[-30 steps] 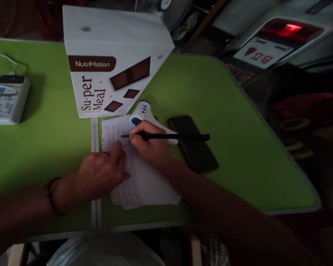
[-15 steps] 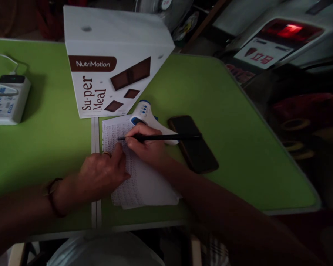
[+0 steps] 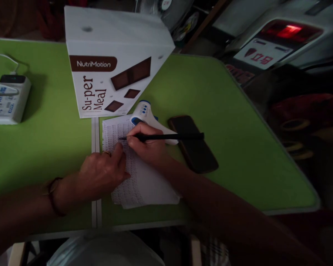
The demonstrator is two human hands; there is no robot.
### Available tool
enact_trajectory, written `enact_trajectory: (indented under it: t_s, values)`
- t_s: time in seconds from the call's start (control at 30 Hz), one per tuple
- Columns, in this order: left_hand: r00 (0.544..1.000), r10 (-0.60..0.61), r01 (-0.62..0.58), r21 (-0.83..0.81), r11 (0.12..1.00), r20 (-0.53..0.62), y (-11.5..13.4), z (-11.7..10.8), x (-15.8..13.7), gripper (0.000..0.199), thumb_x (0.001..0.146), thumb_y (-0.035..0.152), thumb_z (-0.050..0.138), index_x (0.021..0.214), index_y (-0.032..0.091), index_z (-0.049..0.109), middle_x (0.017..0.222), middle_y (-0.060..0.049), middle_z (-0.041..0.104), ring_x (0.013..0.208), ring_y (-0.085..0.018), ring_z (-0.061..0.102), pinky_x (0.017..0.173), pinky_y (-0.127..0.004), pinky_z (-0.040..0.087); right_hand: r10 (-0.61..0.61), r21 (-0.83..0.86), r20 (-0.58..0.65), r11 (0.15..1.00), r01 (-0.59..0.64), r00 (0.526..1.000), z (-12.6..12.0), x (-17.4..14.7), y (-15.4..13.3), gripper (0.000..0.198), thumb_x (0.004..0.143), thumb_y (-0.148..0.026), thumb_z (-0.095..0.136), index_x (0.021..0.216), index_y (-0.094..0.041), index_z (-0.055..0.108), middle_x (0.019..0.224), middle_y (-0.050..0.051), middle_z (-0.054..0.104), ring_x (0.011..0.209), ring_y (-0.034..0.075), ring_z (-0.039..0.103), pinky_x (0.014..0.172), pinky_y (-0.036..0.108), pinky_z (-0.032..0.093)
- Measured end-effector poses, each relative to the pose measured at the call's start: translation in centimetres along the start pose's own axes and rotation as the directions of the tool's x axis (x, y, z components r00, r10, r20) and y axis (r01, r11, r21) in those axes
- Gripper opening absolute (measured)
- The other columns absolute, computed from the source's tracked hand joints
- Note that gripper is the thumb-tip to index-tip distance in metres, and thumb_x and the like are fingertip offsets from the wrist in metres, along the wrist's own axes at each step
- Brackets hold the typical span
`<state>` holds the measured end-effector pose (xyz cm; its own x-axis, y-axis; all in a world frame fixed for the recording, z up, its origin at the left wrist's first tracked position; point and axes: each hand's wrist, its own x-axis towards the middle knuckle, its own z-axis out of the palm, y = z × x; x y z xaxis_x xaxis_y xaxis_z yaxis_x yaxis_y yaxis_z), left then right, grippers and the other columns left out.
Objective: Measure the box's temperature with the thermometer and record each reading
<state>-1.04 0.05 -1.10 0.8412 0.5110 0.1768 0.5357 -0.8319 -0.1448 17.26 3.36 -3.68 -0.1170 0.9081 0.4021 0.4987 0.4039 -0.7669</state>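
My right hand [image 3: 147, 144] is closed around a slim black pen [image 3: 172, 136], whose tip meets a sheet of paper [image 3: 155, 188] covered in small handwritten rows on its left part. On the paper's left side rests my left hand [image 3: 102, 170], pressing it down, with index finger and thumb apart and the other fingers partly hidden. It wears a ring and a dark bracelet. Just beyond my right hand lies a white and blue infrared thermometer [image 3: 144, 112], its handle partly behind the hand and pen. A dark phone [image 3: 195, 147] lies to the right, under the pen's far end.
Behind the paper on the green table [image 3: 224, 111] stands a white NutriMotion box [image 3: 97, 40]. A white charging block [image 3: 9, 99] with cables sits at the left. Past the right edge are a white device with a red display [image 3: 291, 31] and tape rolls [image 3: 295, 125].
The pen and my right hand have shifted very slightly to the right along the page. My left hand stays in place.
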Motion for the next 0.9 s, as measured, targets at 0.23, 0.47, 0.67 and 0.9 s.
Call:
enact_trajectory:
  t_s: [0.23,0.47,0.67,0.9]
  values:
    - [1.000,-0.001,0.001,0.008,1.000,-0.018,-0.05,-0.03,0.00,0.036,0.090,0.041,0.065,0.104,0.007,0.069,0.124,-0.020,0.064,0.056,-0.016,0.063,0.042,-0.031,0.049,-0.044,0.018,-0.002,0.999,0.044,0.999,-0.14,0.22,-0.25,0.010,0.073,-0.016,0.054,0.065,-0.022,0.051,0.057,-0.002,0.056,0.053,0.012,0.049,0.051,0.028,0.042]
    - [1.000,-0.011,0.012,0.016,1.000,-0.025,0.05,-0.14,0.15,0.037,0.089,0.042,0.065,0.102,0.007,0.070,0.123,-0.019,0.066,0.056,-0.017,0.064,0.043,-0.031,0.051,-0.033,0.032,-0.039,0.999,0.034,0.999,-0.10,0.18,-0.30,0.009,0.072,-0.018,0.053,0.064,-0.021,0.051,0.056,-0.003,0.056,0.053,0.011,0.049,0.051,0.027,0.041]
    - [1.000,-0.003,0.003,0.008,1.000,-0.022,-0.04,-0.28,0.17,0.038,0.089,0.043,0.066,0.101,0.008,0.071,0.122,-0.018,0.067,0.054,-0.018,0.064,0.041,-0.032,0.051,0.026,0.005,-0.013,1.000,-0.026,1.000,-0.22,0.19,-0.32,0.007,0.072,-0.019,0.053,0.065,-0.022,0.051,0.058,-0.003,0.054,0.055,0.012,0.047,0.054,0.027,0.042]
    - [1.000,0.000,0.001,0.024,1.000,-0.014,-0.07,-0.09,0.11,0.038,0.091,0.043,0.062,0.103,0.008,0.069,0.125,-0.019,0.065,0.055,-0.016,0.063,0.042,-0.031,0.049,0.045,-0.004,-0.012,0.999,-0.045,0.999,-0.28,0.17,-0.37,0.008,0.071,-0.021,0.053,0.063,-0.022,0.050,0.055,-0.004,0.051,0.053,0.011,0.043,0.051,0.027,0.037]
